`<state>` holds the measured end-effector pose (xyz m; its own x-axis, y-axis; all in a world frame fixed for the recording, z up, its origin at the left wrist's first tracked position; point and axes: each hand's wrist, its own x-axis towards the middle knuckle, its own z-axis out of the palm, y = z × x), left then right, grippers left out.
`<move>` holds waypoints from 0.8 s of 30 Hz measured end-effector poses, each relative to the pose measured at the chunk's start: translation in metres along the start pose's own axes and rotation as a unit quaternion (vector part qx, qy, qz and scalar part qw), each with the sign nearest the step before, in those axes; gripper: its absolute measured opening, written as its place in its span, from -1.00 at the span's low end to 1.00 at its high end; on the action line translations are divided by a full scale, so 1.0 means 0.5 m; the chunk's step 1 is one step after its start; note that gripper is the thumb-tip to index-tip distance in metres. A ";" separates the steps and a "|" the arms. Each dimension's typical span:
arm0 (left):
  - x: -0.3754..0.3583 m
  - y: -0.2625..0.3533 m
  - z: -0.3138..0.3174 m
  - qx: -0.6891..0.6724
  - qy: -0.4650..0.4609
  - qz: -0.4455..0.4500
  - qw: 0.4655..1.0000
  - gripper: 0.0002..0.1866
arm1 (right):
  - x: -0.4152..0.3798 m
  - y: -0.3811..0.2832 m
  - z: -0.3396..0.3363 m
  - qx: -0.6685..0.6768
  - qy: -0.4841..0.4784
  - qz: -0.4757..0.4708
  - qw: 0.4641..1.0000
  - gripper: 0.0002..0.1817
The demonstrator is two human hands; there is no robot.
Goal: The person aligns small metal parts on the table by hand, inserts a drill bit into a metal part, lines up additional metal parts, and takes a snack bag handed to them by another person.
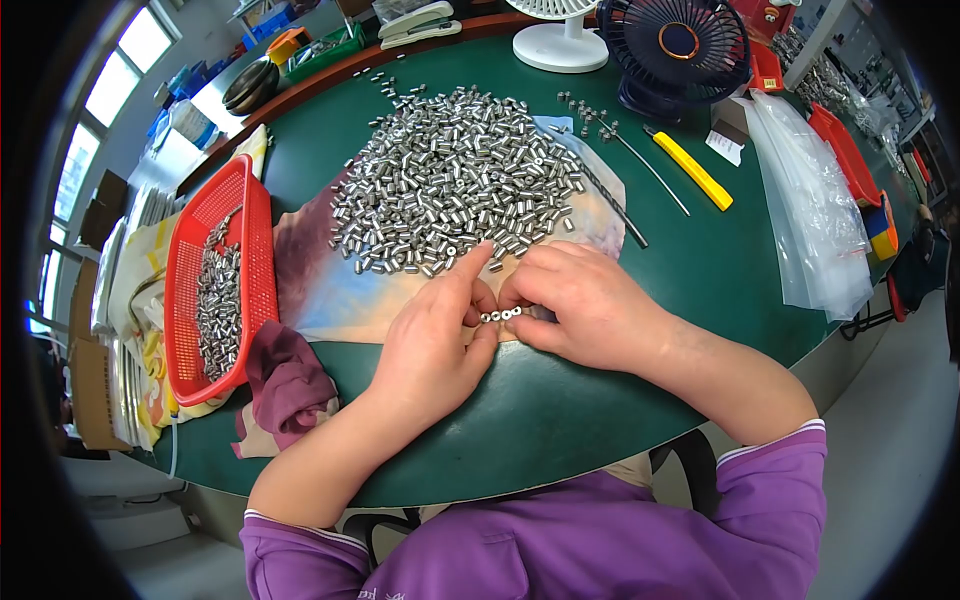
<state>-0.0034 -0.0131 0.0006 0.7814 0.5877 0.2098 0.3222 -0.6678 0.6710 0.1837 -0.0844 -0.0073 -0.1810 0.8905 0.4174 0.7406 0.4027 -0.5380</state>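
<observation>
Between my two hands lies a short row of small metal cylinders (501,314), their ends with centre holes facing me. My left hand (440,325) pinches the row's left end between thumb and fingers. At the right end, my right hand (575,300) closes its thumb and fingers on the same row. Just beyond my fingertips spreads a large heap of shiny metal cylinders (450,180) on a tie-dyed cloth (330,290). To the left, a red plastic basket (258,225) holds more small metal pieces.
A crumpled maroon cloth (290,380) lies beside the basket. Toward the back right are a yellow cutter (690,170), a thin metal rod (650,165), a dark fan (675,50) and a white fan (560,45). Clear plastic bags (815,210) lie along the right edge.
</observation>
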 end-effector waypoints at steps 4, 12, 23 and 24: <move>-0.001 -0.002 0.002 0.015 -0.001 0.009 1.000 -0.27 | 0.000 -0.001 -0.002 0.006 -0.002 -0.001 1.000 -0.81; -0.002 0.001 -0.005 -0.020 -0.014 0.003 1.000 -0.24 | 0.001 0.000 -0.005 0.017 -0.003 -0.007 1.000 -0.81; -0.002 0.009 -0.011 -0.050 -0.030 -0.028 0.998 -0.27 | 0.000 0.003 -0.011 0.006 -0.008 0.006 1.000 -0.83; -0.002 0.010 -0.012 -0.050 -0.030 -0.028 0.998 -0.27 | 0.000 0.003 -0.013 0.006 -0.008 0.006 1.000 -0.83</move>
<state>-0.0057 -0.0144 0.0080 0.7953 0.5922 0.1300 0.3128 -0.5844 0.7487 0.1889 -0.0852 -0.0033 -0.1817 0.8988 0.3990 0.7352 0.3936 -0.5519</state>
